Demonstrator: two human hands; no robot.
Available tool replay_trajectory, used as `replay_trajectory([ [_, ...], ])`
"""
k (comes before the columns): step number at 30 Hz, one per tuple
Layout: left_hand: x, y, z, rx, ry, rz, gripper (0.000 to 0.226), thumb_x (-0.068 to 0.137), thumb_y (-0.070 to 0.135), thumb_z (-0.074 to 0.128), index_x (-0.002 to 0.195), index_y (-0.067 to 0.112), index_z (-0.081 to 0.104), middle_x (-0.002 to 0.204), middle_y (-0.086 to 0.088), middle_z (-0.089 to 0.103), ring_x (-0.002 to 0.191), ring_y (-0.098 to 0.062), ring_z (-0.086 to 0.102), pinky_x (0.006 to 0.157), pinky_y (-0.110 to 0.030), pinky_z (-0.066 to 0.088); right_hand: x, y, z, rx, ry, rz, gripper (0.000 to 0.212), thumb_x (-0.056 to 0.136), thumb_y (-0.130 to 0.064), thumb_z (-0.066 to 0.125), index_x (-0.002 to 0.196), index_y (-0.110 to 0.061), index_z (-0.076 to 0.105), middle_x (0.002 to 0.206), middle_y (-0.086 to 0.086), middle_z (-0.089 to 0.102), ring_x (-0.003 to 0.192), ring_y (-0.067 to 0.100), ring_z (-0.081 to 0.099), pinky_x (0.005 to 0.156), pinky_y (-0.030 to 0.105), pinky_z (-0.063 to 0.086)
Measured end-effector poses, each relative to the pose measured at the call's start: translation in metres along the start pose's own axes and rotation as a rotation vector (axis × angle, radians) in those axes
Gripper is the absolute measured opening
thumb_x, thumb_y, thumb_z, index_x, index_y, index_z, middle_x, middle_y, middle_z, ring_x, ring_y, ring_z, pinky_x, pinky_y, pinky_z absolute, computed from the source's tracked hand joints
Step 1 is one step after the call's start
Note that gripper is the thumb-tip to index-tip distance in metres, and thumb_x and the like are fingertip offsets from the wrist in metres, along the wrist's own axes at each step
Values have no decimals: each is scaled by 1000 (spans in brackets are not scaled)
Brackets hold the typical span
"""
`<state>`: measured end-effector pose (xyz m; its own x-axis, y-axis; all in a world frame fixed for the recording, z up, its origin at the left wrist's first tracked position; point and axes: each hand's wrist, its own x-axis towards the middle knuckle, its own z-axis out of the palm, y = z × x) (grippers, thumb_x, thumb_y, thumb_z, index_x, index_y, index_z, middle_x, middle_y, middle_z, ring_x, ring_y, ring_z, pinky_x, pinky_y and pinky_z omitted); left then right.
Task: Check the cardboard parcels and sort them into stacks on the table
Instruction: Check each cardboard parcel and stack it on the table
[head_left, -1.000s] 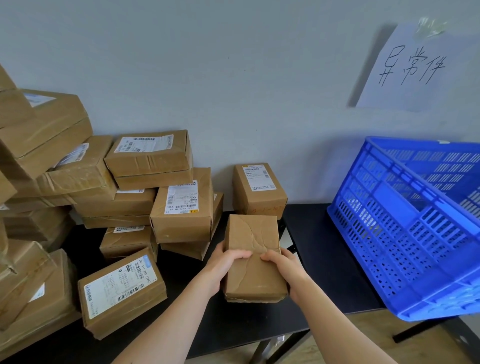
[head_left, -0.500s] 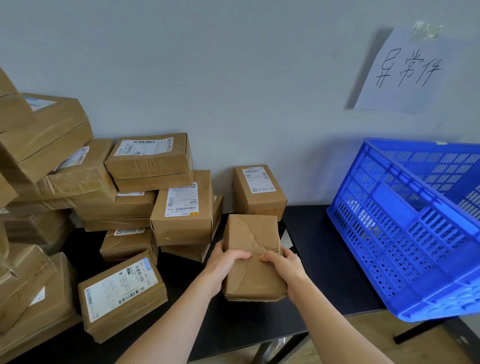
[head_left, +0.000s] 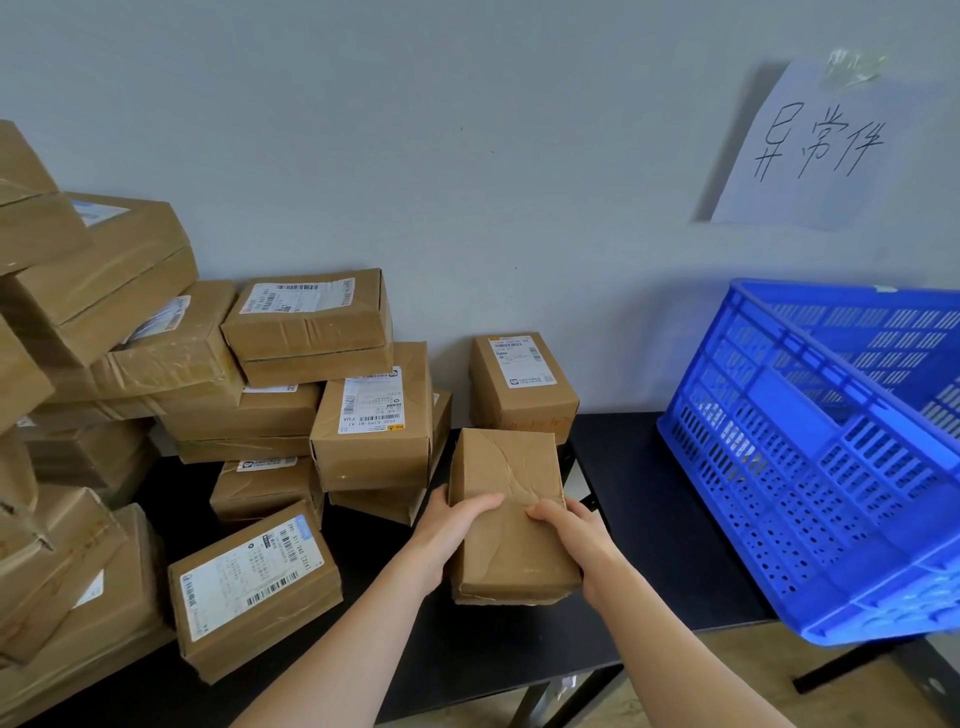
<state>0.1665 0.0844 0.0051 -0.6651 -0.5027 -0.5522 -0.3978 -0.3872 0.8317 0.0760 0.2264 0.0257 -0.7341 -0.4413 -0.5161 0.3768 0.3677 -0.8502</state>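
Your left hand (head_left: 451, 525) and right hand (head_left: 574, 535) grip the creased, unlabelled brown cardboard parcel (head_left: 511, 512). Fingers curl over its top face, above the black desk (head_left: 634, 519).

wall (head_left: 467, 156): pale grey | paper sign (head_left: 810, 150): handwritten, taped to wall | table (head_left: 649, 493): black | floor (head_left: 727, 691): light wood

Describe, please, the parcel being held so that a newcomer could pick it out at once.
Start at the blue crate on the right of the black table. Just left of it, the person's left grip and right grip hold one parcel by its sides. Unlike its labelled neighbours, its top face is bare, creased cardboard.
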Motion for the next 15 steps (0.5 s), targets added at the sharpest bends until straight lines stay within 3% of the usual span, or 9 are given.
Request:
replay_trajectory([
  [4, 1, -2, -4, -20, 20, -16, 100, 71, 53, 75, 149, 28, 17, 123, -2, 48, 94, -17, 51, 71, -33, 44, 0, 2, 1, -19, 53, 0, 66, 82, -29, 69, 141, -22, 39, 127, 6, 52, 109, 26, 53, 94, 41, 48],
  [7, 3, -5, -4, -8, 61, -10, 110, 68, 53, 77, 151, 28, 9, 143, -7, 37, 117, -27, 46, 87, -40, 40, 1, 4, 2, -93, 116, -46, 70, 84, -28, 68, 145, -23, 33, 137, 6, 43, 114, 24, 47, 90, 36, 42],
  [11, 6, -8, -4, 2, 126, -2, 109, 67, 51, 79, 150, 25, 12, 143, -7, 36, 126, -29, 42, 95, -44, 40, 3, 8, 7, -318, 151, -137, 70, 86, -27, 65, 147, -25, 29, 138, 4, 46, 116, 22, 50, 82, 29, 42],
  [15, 8, -10, -3, 70, 173, -15, 112, 65, 54, 79, 150, 23, 13, 146, -8, 34, 130, -31, 39, 103, -50, 38, 5, 12, 12, -429, 124, -165, 53, 90, -27, 57, 140, -27, 41, 137, 1, 48, 109, 17, 51, 79, 24, 41],
])
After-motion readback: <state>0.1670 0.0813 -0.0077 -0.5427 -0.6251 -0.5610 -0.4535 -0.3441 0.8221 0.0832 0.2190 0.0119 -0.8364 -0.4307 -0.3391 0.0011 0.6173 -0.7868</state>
